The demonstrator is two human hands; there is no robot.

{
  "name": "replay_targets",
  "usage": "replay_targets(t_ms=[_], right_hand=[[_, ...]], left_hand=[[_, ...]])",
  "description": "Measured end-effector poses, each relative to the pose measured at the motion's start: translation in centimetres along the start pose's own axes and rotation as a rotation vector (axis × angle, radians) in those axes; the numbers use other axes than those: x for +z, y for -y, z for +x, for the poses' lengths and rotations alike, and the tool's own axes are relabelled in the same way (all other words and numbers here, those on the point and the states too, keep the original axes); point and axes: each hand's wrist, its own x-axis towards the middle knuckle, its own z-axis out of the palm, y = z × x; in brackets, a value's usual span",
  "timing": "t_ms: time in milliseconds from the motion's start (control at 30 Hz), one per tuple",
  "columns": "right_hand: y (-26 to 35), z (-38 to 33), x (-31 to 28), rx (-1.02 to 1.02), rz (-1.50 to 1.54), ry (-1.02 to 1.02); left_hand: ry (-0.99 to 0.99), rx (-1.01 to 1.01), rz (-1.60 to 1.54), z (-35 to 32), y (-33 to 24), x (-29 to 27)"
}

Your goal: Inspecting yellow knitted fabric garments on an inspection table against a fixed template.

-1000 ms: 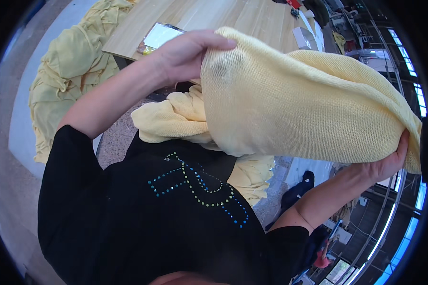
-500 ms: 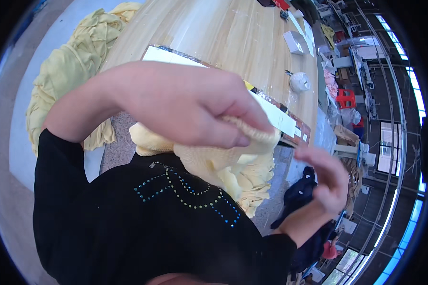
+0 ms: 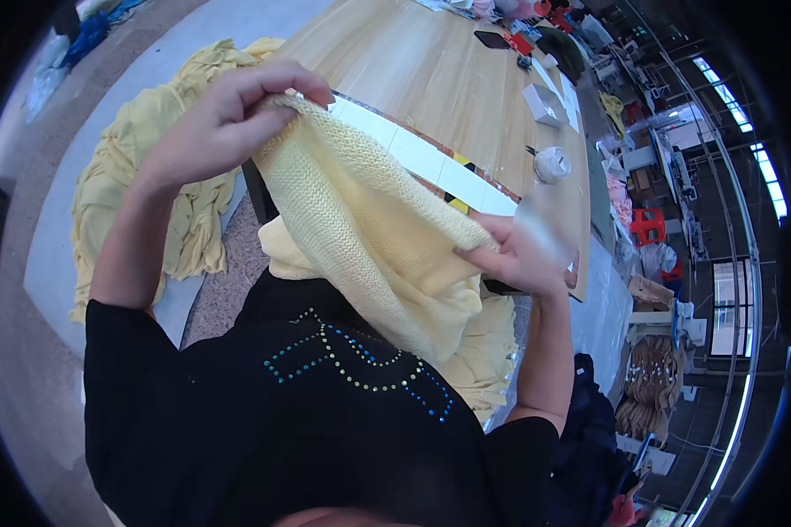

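Observation:
A pale yellow knitted garment (image 3: 351, 202) hangs stretched between my hands in front of my chest, its thick ribbed edge running from one to the other. My left hand (image 3: 237, 114) pinches that edge at the upper left, thumb against fingers. At the lower right, my right hand (image 3: 523, 250) grips the other end of the edge, and part of this hand is blurred. The cloth between them sags open, showing its inner side. Below it, more pale yellow fabric (image 3: 488, 356) lies in folds, partly covered by the held piece.
A wooden table (image 3: 395, 53) reaches away ahead, with a strip of white panels (image 3: 409, 149) along its near edge. A white box (image 3: 545, 105) and a wrapped white roll (image 3: 551, 164) stand on its right. Heaped yellow fabric (image 3: 141, 149) lies at left. A red stool (image 3: 648, 226) is farther right.
My left hand has moved up and left, drawing the garment's edge out. My right hand, apart from the cloth before, now holds it. The garment has spread wide between them.

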Motion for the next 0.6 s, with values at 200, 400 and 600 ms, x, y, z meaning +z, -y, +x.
replay_targets(t_ms=[200,400,600], right_hand=[[4.8,-1.2,1.9,-0.480,-0.317,-1.105],[3.6,-1.1,3.5,-0.610,-0.705,-1.177],[1.8,-1.3,6.6,-0.463,-0.754,-0.948]], left_hand=[[0.710,-0.601,-0.984,0.5,0.7,7.4],[0.315,-0.832,-1.585,4.3,-2.7,12.6],[0.072,-1.088,-1.763,1.2,1.4,14.8]])
